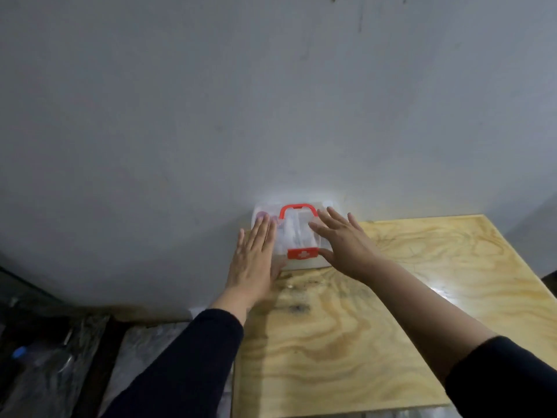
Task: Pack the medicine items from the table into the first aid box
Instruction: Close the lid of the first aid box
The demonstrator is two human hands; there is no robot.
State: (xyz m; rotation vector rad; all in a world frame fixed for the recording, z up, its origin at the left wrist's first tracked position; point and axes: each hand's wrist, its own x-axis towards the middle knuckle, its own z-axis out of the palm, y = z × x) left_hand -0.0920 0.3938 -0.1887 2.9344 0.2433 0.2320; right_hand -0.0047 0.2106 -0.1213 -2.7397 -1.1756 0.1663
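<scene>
A clear plastic first aid box (294, 233) with a red handle and a red clasp bearing a white cross lies flat at the far left corner of the plywood table (376, 312), against the wall. Its lid is down, and blurry white and pinkish items show through it. My left hand (254, 257) lies flat with fingers spread on the box's left side. On the box's right side rests my right hand (343, 241), also flat, its thumb beside the clasp. Neither hand grips anything.
A grey wall (271, 101) rises directly behind the box. Left of the table, lower down, lies dark clutter with plastic wrap and a bottle with a blue cap (19, 352). The table's left edge runs just beside my left hand.
</scene>
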